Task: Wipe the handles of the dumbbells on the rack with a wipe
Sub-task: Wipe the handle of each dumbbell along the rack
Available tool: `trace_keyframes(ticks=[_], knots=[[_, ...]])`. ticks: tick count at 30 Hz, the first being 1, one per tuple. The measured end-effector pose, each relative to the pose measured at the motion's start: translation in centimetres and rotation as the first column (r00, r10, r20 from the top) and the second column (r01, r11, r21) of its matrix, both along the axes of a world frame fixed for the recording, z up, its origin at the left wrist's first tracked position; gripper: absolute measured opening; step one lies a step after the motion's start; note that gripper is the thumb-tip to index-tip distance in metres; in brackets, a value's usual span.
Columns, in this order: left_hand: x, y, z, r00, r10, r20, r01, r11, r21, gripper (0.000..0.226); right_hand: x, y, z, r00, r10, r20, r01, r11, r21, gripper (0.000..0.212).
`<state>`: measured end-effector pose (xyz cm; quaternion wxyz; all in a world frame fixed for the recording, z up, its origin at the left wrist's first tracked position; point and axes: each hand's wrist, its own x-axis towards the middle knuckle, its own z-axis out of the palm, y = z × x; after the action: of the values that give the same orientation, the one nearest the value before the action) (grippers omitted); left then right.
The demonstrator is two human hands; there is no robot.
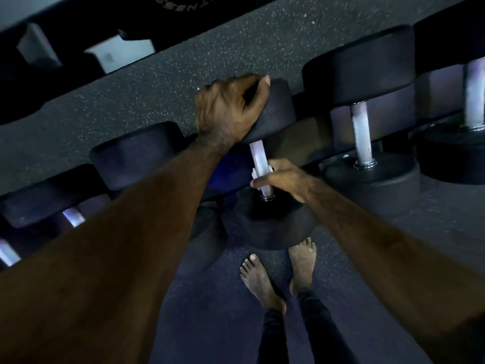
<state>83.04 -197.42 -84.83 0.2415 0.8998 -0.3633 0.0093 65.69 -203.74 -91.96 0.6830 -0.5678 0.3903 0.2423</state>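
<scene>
the far head of one dumbbell [275, 111] on the rack [315, 164] is gripped by the left hand [228, 111]. its metal handle [258, 164] is held low down by the right hand [283, 178], a scrap of white wipe [253, 174] being visible at the fingers. neighbouring dumbbells [362, 132] are racked alongside. bare feet [259, 282] are seen on speckled flooring [210, 324].

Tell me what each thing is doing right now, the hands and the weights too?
left hand: gripping the far head of the middle dumbbell.
right hand: curled round the handle, a bit of white wipe showing under its fingers.
middle dumbbell: on the rack, held by both hands.
handle: upper part bare, lower part covered by the hand.
next dumbbell: resting on the rack, untouched.
</scene>
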Motion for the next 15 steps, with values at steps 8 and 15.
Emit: trace_keyframes(ticks=[8,15], knots=[[-0.2,0.0,0.2,1.000,0.001,0.008,-0.001,1.000,0.011,0.049,0.2,-0.4,1.4,0.983,-0.179,0.044,0.180,0.983,-0.017,0.035],[-0.2,0.0,0.5,1.000,0.001,-0.020,-0.001,1.000,-0.012,0.051,0.9,-1.5,2.4,0.934,-0.319,0.162,0.321,0.947,0.012,0.025]])
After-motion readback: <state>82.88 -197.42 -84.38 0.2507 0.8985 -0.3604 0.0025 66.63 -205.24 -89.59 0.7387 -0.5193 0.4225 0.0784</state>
